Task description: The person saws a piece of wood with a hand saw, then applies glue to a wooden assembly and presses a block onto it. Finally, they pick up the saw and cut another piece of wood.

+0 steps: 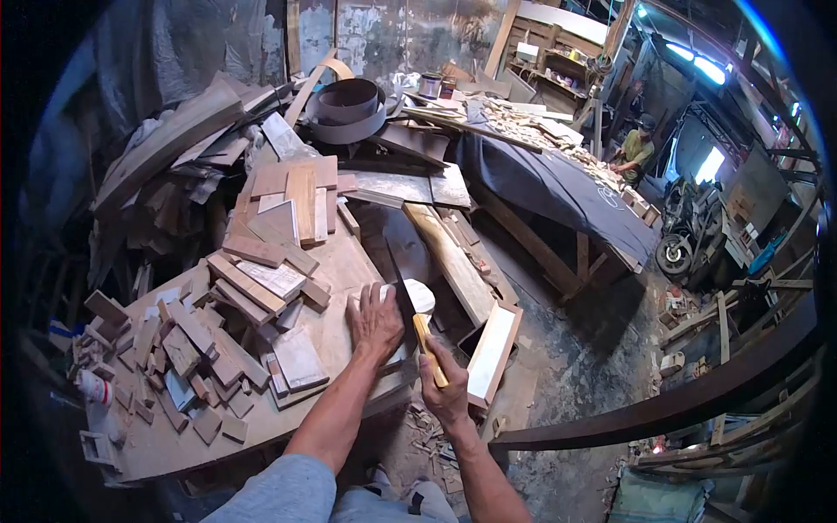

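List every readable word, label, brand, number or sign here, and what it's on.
No readable text anywhere in view.
Dark sheet over the far table: pale round mark, not legible.
White-and-red container: markings too small and blurred.
Can at the back: label too small.
Saw: no lettering to make out.

Yellow-handled handsaw [421, 328], dark blade angled up and kinda crossing a pale piece [421, 298] at the table's [166, 446] right edge.
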